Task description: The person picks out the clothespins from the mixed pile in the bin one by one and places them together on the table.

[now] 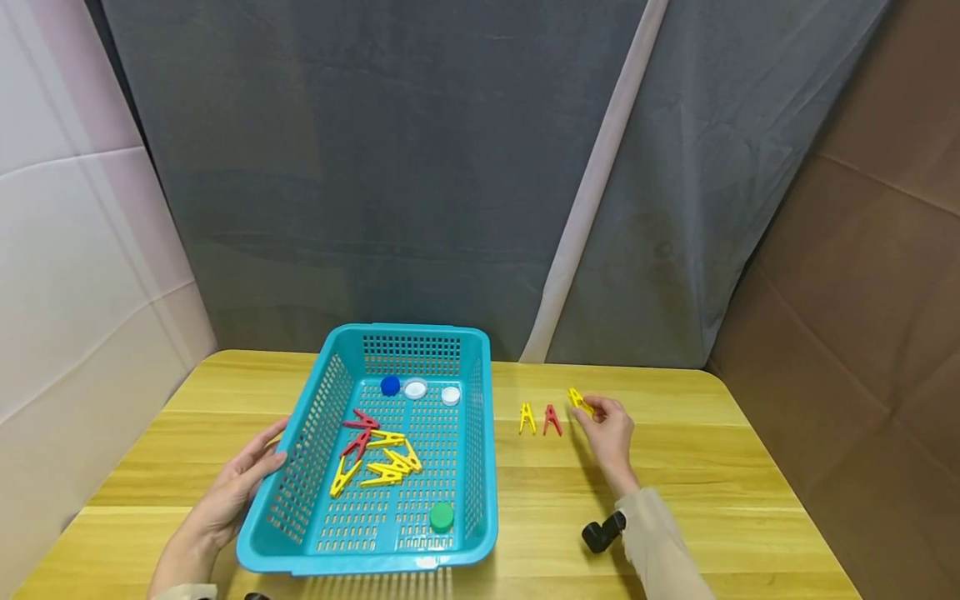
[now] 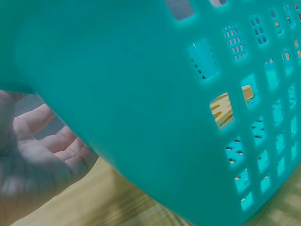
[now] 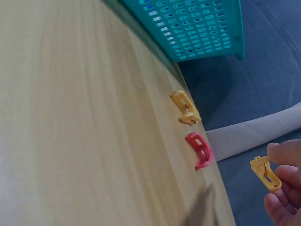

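Observation:
My left hand (image 1: 225, 492) grips the left rim of a blue plastic basket (image 1: 367, 565), whose wall fills much of the left wrist view. Inside lie several yellow clothespins (image 1: 384, 475), red clothespins (image 1: 360, 443), a blue cap (image 1: 390, 385), white caps (image 1: 450, 396) and a green cap (image 1: 442, 517). On the right, my right hand (image 1: 609, 435) pinches a yellow clothespin (image 3: 266, 174) between thumb and fingers. To its left, another yellow clothespin (image 1: 527, 418) and a red clothespin (image 1: 552, 420) stand on the table, legs toward me.
The wooden table (image 1: 697, 467) carries everything. A grey curtain (image 1: 420, 183) with a pale strip (image 1: 592, 183) hangs behind its far edge. White cloth (image 1: 82, 233) borders the left side and brown cloth (image 1: 862, 275) the right.

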A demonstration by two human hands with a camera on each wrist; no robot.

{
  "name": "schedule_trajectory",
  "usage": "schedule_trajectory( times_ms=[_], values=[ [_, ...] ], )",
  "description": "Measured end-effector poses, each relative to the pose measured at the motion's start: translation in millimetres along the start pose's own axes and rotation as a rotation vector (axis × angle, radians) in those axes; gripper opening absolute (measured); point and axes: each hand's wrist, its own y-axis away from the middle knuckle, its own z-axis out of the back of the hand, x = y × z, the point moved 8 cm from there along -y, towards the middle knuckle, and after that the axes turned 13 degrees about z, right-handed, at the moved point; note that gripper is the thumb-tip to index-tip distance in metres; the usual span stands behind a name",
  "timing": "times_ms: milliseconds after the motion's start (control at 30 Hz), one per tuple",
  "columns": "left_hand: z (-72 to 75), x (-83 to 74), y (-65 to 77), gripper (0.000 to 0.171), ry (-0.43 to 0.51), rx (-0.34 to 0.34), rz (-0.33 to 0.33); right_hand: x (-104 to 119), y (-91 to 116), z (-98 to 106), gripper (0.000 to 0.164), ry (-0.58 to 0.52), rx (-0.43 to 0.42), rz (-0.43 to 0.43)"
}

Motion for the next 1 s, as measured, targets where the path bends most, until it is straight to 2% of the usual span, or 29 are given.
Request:
schedule_trajectory(
  times_ms=[200,533,700,1000],
  values=[
    [-0.2,-0.2,-0.3,0.044,0.008,0.003,-0.002,-7,5,-4,0.02,0.01,0.05,-0.078],
    [0.7,-0.2,-0.3,0.042,-0.028,-0.019,0.005,-15,11,-10,0.02,0.038,0.102,-0.151],
    [0.2,0.7,0.3,0.041,-0.027,-0.012,0.007,-18,14,-13,0.02,0.046,0.12,-0.176],
    [1.9,0.7,-0.5,0.041,-0.045,-0.045,0.012,-24,20,-16,0.019,0.05,0.155,-0.217]
  ],
)
